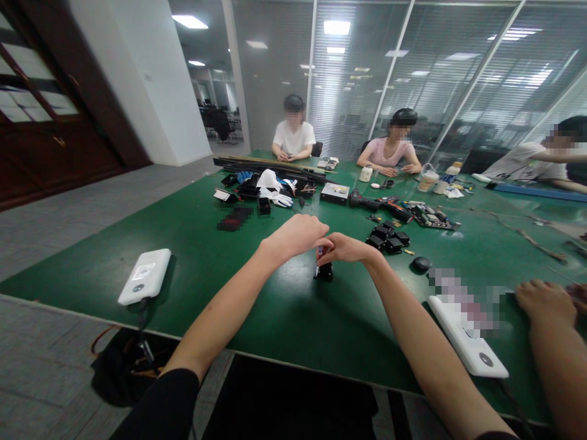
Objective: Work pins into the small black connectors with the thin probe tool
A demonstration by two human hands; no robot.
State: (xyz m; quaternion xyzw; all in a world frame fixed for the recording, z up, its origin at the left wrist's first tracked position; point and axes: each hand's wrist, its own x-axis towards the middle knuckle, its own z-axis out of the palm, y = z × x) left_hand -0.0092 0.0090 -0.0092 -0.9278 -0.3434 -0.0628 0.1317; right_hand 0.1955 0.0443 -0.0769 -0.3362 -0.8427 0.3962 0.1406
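A small black object stands on the green table in front of me, with something pale and reddish at its upper left that is too small to make out. My right hand is bent down over it, fingers closed around its top. Just left and slightly higher, my left hand is closed, its back toward me and its fingertips hidden. What the left fingers hold, if anything, cannot be seen. Both hands touch or nearly touch each other above the black object.
Several black blocks lie right of my hands, near a black mouse. White power banks lie on both sides. Farther back are a power tool, a circuit board and gloves. A neighbour's hand is at right; other people sit opposite.
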